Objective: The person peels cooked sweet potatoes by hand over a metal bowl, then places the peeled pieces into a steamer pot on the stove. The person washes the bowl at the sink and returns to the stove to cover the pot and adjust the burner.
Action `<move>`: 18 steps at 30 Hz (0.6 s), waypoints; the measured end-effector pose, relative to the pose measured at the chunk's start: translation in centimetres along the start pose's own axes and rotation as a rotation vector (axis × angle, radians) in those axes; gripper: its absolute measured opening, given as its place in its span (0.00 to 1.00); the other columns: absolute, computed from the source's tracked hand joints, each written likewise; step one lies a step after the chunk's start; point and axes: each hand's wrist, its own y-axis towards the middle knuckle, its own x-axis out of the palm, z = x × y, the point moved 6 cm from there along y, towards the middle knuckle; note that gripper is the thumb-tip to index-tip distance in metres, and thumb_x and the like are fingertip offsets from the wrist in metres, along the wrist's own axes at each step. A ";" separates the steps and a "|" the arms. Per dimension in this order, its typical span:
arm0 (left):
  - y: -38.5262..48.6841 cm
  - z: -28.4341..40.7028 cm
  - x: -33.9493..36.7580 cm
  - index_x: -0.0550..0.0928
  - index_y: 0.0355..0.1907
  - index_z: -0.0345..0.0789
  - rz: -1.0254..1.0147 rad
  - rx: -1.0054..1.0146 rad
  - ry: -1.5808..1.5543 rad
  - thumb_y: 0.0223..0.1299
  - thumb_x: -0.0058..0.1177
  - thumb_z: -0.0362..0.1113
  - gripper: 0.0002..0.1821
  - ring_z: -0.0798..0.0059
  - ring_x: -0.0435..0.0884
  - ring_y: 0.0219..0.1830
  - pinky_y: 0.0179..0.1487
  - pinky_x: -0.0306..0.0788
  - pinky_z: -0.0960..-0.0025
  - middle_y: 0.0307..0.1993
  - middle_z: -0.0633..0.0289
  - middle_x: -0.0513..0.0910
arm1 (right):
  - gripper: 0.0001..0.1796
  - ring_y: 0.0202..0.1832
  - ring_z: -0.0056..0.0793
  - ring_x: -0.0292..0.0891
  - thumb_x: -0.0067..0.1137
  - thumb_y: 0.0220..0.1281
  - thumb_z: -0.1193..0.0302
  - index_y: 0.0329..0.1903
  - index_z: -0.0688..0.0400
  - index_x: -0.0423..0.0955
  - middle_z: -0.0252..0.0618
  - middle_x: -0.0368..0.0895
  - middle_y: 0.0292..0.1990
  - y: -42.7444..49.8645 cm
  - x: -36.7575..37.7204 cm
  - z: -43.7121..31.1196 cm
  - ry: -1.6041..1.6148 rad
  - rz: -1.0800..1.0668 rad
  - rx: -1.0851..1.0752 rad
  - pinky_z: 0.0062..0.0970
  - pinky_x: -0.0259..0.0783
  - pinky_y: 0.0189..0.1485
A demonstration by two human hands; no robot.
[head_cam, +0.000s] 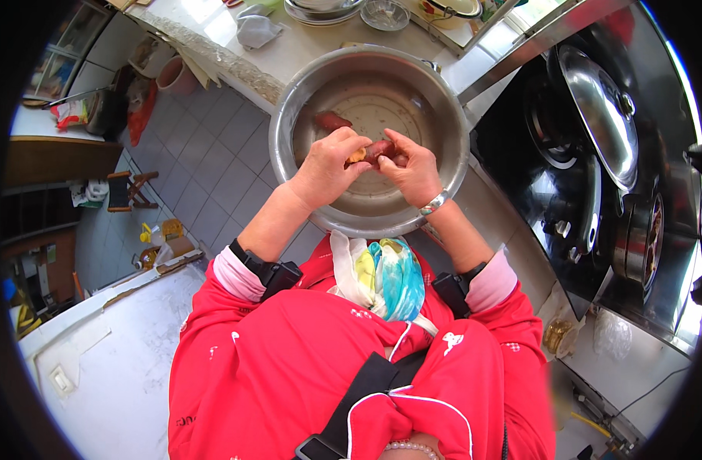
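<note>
Above a wide steel basin (283,115), both hands hold one red-skinned sweet potato (381,150). My left hand (330,164) has its thumb and fingers around the left end, where a rough yellow-orange patch shows. It cannot be told whether that patch is bare flesh or a separate small piece. My right hand (411,172) pinches the other end between thumb and fingers. A second red sweet potato (332,121) lies in the basin beyond my left hand, in what looks like shallow water. My fingers hide part of the held one.
Stacked dishes (322,12), a glass bowl (385,14) and a grey cloth (257,26) are on the counter (213,34) beyond the basin. To the right is a black stove (512,155) with a lidded pan (598,115). A small stool (129,190) stands on the tiled floor at left.
</note>
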 end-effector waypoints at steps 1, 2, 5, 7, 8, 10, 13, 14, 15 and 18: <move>0.0 -0.1 0.0 0.80 0.42 0.33 -0.012 -0.021 -0.014 0.47 0.64 0.30 0.17 0.53 0.78 0.40 0.43 0.73 0.60 0.37 0.53 0.78 | 0.24 0.39 0.26 0.82 0.55 0.59 0.80 0.60 0.71 0.67 0.42 0.83 0.41 -0.1 0.1 0.0 -0.009 -0.025 -0.009 0.22 0.79 0.40; -0.1 -0.3 0.1 0.80 0.42 0.33 -0.022 -0.042 -0.028 0.47 0.64 0.30 0.17 0.53 0.78 0.40 0.43 0.73 0.61 0.37 0.53 0.78 | 0.24 0.40 0.26 0.82 0.54 0.59 0.81 0.59 0.71 0.68 0.42 0.83 0.41 -0.2 0.1 0.2 -0.021 -0.047 0.008 0.22 0.79 0.40; -0.2 -0.8 0.0 0.80 0.42 0.33 -0.047 -0.089 -0.065 0.47 0.64 0.30 0.16 0.55 0.78 0.38 0.43 0.72 0.62 0.36 0.54 0.77 | 0.23 0.40 0.27 0.82 0.54 0.60 0.81 0.59 0.71 0.68 0.44 0.83 0.43 -0.6 0.1 0.8 0.067 -0.092 0.110 0.23 0.80 0.41; -0.4 -1.2 -0.1 0.80 0.43 0.32 -0.075 -0.127 -0.089 0.47 0.64 0.30 0.17 0.56 0.78 0.37 0.43 0.72 0.63 0.36 0.54 0.77 | 0.22 0.39 0.28 0.82 0.54 0.60 0.81 0.58 0.70 0.69 0.44 0.82 0.44 -0.8 0.1 0.9 0.168 -0.114 0.162 0.24 0.81 0.41; -0.5 -1.4 0.0 0.80 0.44 0.32 -0.097 -0.153 -0.102 0.47 0.65 0.30 0.19 0.57 0.78 0.37 0.43 0.73 0.64 0.36 0.54 0.78 | 0.22 0.39 0.28 0.82 0.55 0.60 0.81 0.58 0.70 0.69 0.44 0.82 0.44 -0.9 0.2 0.9 0.218 -0.124 0.173 0.25 0.81 0.41; -0.6 -1.6 0.1 0.79 0.46 0.32 -0.088 -0.171 -0.130 0.46 0.65 0.29 0.21 0.60 0.79 0.38 0.43 0.73 0.66 0.36 0.54 0.78 | 0.21 0.39 0.29 0.82 0.56 0.61 0.80 0.57 0.69 0.70 0.44 0.82 0.45 -0.9 0.2 0.8 0.267 -0.131 0.181 0.26 0.81 0.41; -0.8 -1.5 0.0 0.77 0.48 0.32 -0.014 -0.187 -0.204 0.45 0.66 0.27 0.23 0.65 0.80 0.38 0.44 0.74 0.70 0.37 0.54 0.79 | 0.18 0.39 0.30 0.82 0.58 0.60 0.80 0.53 0.69 0.71 0.45 0.81 0.44 -0.9 0.3 0.7 0.255 -0.117 0.195 0.26 0.82 0.40; -0.9 -1.6 0.1 0.77 0.48 0.32 0.001 -0.219 -0.251 0.45 0.66 0.26 0.23 0.66 0.80 0.38 0.44 0.74 0.70 0.36 0.54 0.79 | 0.17 0.38 0.29 0.82 0.58 0.60 0.80 0.52 0.69 0.71 0.45 0.81 0.43 -1.0 0.3 0.8 0.242 -0.110 0.214 0.26 0.82 0.40; -0.9 -1.7 0.0 0.76 0.48 0.32 0.029 -0.236 -0.297 0.44 0.65 0.25 0.24 0.68 0.81 0.38 0.44 0.75 0.71 0.36 0.54 0.80 | 0.16 0.38 0.29 0.82 0.58 0.59 0.80 0.50 0.69 0.71 0.45 0.81 0.42 -1.0 0.3 0.9 0.238 -0.102 0.227 0.26 0.82 0.40; -1.0 -1.6 0.1 0.76 0.44 0.31 0.012 -0.253 -0.317 0.45 0.64 0.23 0.20 0.71 0.81 0.36 0.43 0.75 0.72 0.35 0.55 0.80 | 0.14 0.37 0.29 0.82 0.59 0.58 0.80 0.47 0.69 0.71 0.45 0.81 0.40 -1.1 0.5 0.9 0.257 -0.088 0.208 0.25 0.82 0.38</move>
